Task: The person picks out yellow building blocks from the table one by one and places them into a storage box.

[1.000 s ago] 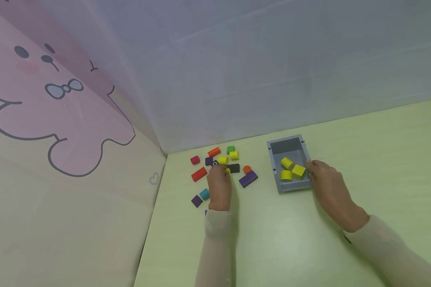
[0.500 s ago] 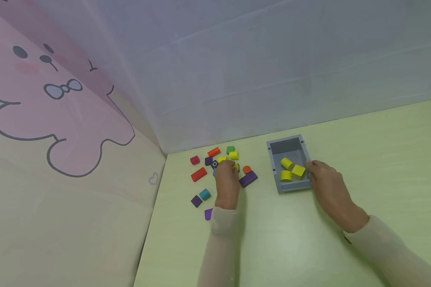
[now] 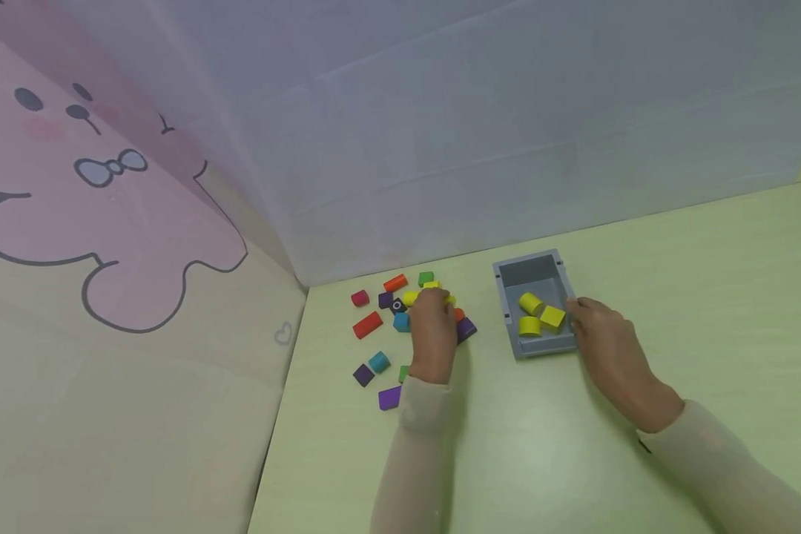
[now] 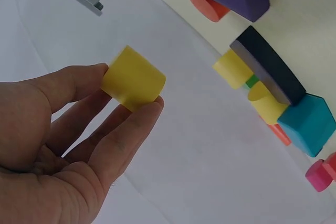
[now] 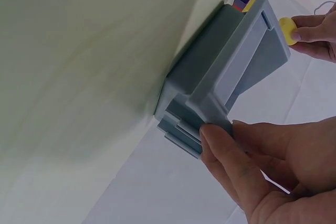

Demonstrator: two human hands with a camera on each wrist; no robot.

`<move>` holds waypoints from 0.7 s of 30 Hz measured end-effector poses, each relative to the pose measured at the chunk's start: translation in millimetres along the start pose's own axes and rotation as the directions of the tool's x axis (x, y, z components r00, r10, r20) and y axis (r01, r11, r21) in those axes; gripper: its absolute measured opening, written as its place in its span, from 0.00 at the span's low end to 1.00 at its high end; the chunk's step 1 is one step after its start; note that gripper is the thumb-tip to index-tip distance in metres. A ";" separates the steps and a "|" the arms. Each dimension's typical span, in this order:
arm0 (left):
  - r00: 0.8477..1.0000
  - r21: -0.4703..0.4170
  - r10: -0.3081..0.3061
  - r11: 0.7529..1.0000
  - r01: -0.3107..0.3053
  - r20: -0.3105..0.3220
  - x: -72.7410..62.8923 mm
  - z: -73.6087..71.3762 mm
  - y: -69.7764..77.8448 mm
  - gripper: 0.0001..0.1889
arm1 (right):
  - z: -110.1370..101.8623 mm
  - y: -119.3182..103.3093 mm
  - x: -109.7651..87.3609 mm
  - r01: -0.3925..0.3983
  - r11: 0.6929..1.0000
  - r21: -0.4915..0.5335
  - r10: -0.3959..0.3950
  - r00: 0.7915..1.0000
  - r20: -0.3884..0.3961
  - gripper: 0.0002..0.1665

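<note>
A pale table (image 3: 674,297) spans the lower part of the head view. On it stands a gray bin (image 3: 530,273), its opening upward. The right hand (image 3: 614,341) grips the bin's right side, pinching the wall between thumb and fingers. The left hand (image 3: 432,334) is left of the bin, thumb and fingertips closed around a yellow cylinder (image 4: 134,77), held outside the bin near the loose blocks. Among these are a purple block (image 3: 466,330) and a red block (image 3: 368,325). Inside the bin lie a yellow cube (image 3: 552,319) and two other yellow cylinders (image 3: 530,326).
</note>
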State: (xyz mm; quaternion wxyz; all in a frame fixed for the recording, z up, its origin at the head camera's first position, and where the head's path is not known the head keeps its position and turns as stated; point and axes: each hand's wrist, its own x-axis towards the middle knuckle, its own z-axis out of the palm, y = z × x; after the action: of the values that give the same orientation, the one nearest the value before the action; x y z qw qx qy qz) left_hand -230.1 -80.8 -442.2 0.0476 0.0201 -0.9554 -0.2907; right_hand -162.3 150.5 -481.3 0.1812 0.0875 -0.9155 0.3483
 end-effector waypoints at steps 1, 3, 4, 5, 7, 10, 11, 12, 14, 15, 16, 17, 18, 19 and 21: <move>1.000 0.003 0.008 1.000 -0.008 0.000 0.2 0.3 1.3 0.13 | 0.0 0.2 -0.2 -0.002 1.000 0.000 0.002 1.000 0.003 0.21; 1.000 0.003 0.025 1.000 -0.025 0.001 0.8 0.9 3.9 0.13 | 0.1 0.4 0.0 -0.008 1.000 0.000 0.008 1.000 0.007 0.21; 0.999 0.008 0.034 0.999 -0.034 -0.001 1.1 1.1 5.0 0.13 | 0.1 0.4 0.0 -0.013 1.000 0.000 0.013 1.000 0.010 0.21; 0.999 0.010 0.042 0.999 -0.041 -0.002 1.5 1.4 6.1 0.13 | 0.1 0.5 0.1 -0.018 1.000 0.002 0.018 1.000 0.013 0.21; 0.999 0.010 0.050 0.999 -0.050 -0.001 2.3 1.8 8.1 0.12 | 0.4 1.1 0.5 -0.016 1.000 0.002 0.016 1.000 0.011 0.21; 0.998 0.014 0.063 0.998 -0.063 0.002 3.4 2.2 11.6 0.12 | 0.4 1.1 1.0 -0.021 1.000 0.003 0.021 1.000 0.012 0.20; 0.998 0.013 0.069 0.998 -0.069 0.003 3.7 2.1 13.1 0.12 | 0.4 1.0 1.2 -0.023 1.000 0.001 0.023 1.000 0.012 0.20; 0.997 0.013 0.075 0.997 -0.075 0.003 4.0 2.0 14.5 0.12 | 0.3 0.8 1.4 -0.024 1.000 -0.001 0.024 1.000 0.011 0.20; 0.996 0.022 0.086 0.996 -0.086 0.000 4.4 2.0 17.5 0.12 | -0.1 0.1 1.4 -0.030 1.000 0.000 0.030 0.999 0.016 0.20; 0.996 0.023 0.092 0.996 -0.092 0.000 4.7 1.9 19.1 0.12 | -0.2 -0.2 1.4 -0.032 0.999 0.002 0.032 0.999 0.018 0.20; 0.995 0.025 0.098 0.995 -0.098 -0.001 5.0 1.9 20.7 0.12 | -0.4 -0.3 1.3 -0.031 1.000 0.002 0.031 0.999 0.019 0.20; 0.995 0.025 0.099 0.995 -0.099 0.000 5.1 2.1 22.1 0.12 | -0.5 -0.5 1.2 -0.030 1.000 0.002 0.030 0.999 0.019 0.20; 0.995 0.028 0.098 0.995 -0.098 0.001 5.2 2.6 23.4 0.12 | -0.6 -0.6 1.0 -0.027 1.000 0.004 0.027 0.999 0.018 0.20; 0.995 0.032 0.099 0.995 -0.099 0.001 5.2 3.1 24.8 0.12 | -0.6 -0.6 0.8 -0.024 1.000 0.006 0.024 1.000 0.017 0.20; 0.995 0.035 0.100 0.994 -0.099 -0.003 5.2 4.4 27.6 0.12 | -0.1 -0.3 0.3 -0.015 1.000 0.006 0.014 1.000 0.010 0.20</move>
State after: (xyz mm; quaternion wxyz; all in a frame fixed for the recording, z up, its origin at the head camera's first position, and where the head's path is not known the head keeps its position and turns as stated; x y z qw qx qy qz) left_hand -236.0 -55.8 -430.0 0.0638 -0.0261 -0.9601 -0.2711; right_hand -162.5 150.3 -481.0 0.1739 0.0831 -0.9161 0.3517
